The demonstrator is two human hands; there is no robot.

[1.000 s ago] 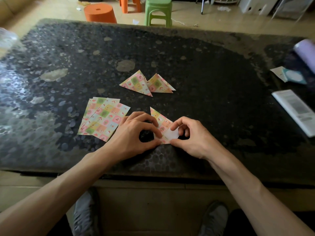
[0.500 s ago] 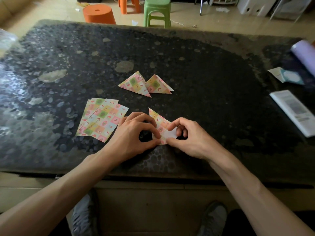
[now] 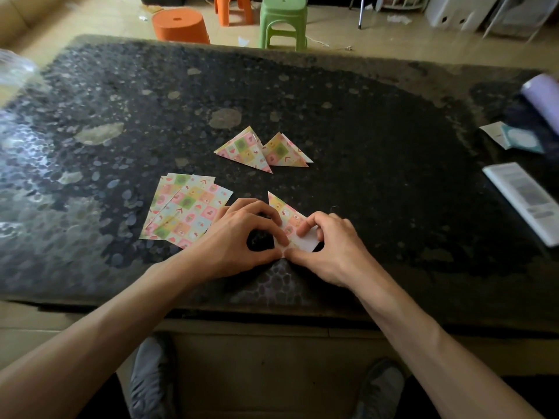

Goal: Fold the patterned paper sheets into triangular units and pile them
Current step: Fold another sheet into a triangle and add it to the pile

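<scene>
A loose stack of flat patterned sheets (image 3: 184, 211) lies on the dark pebbled counter (image 3: 393, 140), left of centre, fanned slightly so that three sheet edges show. The left hand (image 3: 239, 237) rests just beside the stack's right corner. Its fingers are curled, and the index fingertip and thumb press down on the lower left edge of the partly folded sheet (image 3: 286, 214). Farther back on the counter, two finished triangular units (image 3: 245, 149) lie side by side with their inner edges touching or overlapping; which one is uppermost cannot be told from this view. The partly folded sheet lies flat near the counter's front edge, between the two hands, with one pointed corner directed away from the person and a white flap showing at its lower right. The right hand (image 3: 329, 246) has curled fingers; its index finger and thumb pinch that white flap. The two thumb tips meet at the sheet's near corner. A white printed leaflet (image 3: 526, 201) lies well apart at the counter's right edge.
</scene>
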